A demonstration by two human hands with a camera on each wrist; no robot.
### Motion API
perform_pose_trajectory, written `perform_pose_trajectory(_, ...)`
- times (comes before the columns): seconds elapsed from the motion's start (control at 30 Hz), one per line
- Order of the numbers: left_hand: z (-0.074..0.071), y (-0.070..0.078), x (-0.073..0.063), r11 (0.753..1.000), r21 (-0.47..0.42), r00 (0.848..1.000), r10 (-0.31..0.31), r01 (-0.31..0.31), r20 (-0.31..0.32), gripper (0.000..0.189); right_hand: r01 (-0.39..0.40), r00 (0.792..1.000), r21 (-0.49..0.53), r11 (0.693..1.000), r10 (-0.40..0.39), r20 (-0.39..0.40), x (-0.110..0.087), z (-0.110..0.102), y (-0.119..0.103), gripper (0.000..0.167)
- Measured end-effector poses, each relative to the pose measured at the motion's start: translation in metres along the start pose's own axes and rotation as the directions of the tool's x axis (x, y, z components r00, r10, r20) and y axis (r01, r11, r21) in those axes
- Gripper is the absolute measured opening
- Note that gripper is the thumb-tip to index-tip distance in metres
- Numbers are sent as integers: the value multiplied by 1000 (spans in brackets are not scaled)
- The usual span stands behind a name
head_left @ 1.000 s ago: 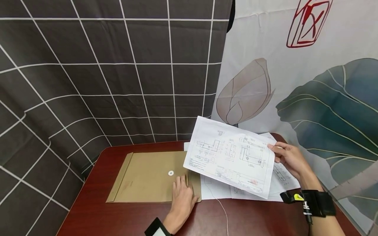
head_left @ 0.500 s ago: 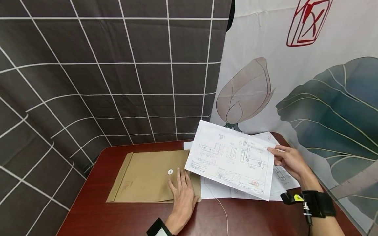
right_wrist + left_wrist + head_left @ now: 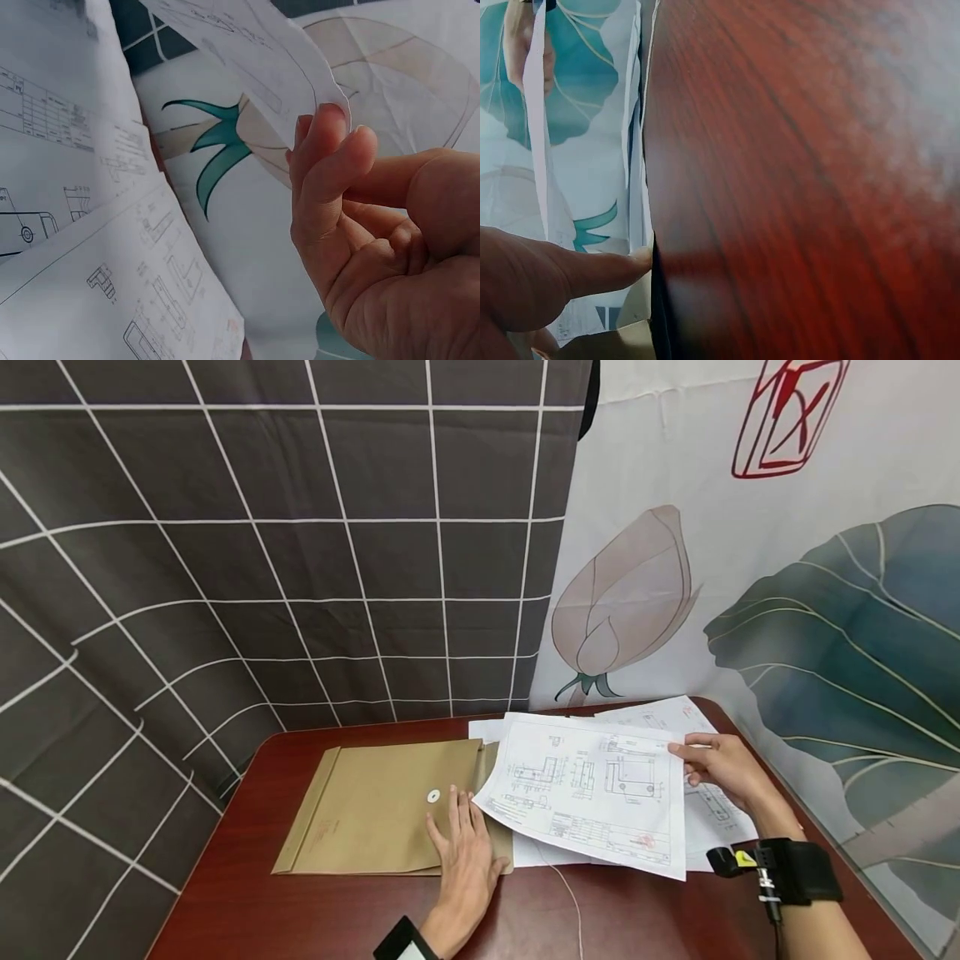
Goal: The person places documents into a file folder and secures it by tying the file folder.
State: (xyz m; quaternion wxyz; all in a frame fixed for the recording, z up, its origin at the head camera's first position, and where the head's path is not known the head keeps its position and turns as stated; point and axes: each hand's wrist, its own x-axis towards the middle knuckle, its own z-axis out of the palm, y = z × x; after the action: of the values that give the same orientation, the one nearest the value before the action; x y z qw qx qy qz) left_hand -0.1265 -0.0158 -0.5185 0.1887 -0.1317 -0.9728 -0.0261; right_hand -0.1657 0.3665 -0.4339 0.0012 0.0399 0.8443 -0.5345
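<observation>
Right hand [image 3: 716, 768] is pinching a drawing sheet [image 3: 588, 793] in its fingers, right of the brown envelope [image 3: 367, 814]; the sheet is hanging lower than a second ago. Left hand [image 3: 465, 860] is resting on the envelope's right part, fingers straight, partly spread. Other papers [image 3: 671, 717] are lying right of it.

In the head view we counted two hands: the left hand [image 3: 465, 860] at six o'clock, the right hand [image 3: 723, 766] at four. We found one envelope [image 3: 367, 822] at seven, one button [image 3: 433, 796] on it, one top sheet [image 3: 581, 797] at five, at least two lower sheets [image 3: 714, 810] at four, their exact number unclear, one string [image 3: 574, 897] at five and one table [image 3: 300, 910].
</observation>
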Motion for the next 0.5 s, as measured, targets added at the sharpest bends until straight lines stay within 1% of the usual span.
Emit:
perform_pose_trajectory(0.17, 0, -1, 1, 1000, 8, 1000, -2, 2, -18, 112, -15, 1000, -13, 1000, 15, -8, 1, -2, 1, 50)
perform_pose_trajectory(0.4, 0, -1, 0, 1000, -16, 1000, -12, 12, -2, 114, -37, 999, -3, 999, 37, -13, 3, -5, 8, 53)
perform_pose_trajectory(0.5, 0, -1, 0, 1000, -12, 1000, -7, 7, -9, 114, -48, 999, 1, 999, 48, -19, 4, -7, 11, 53)
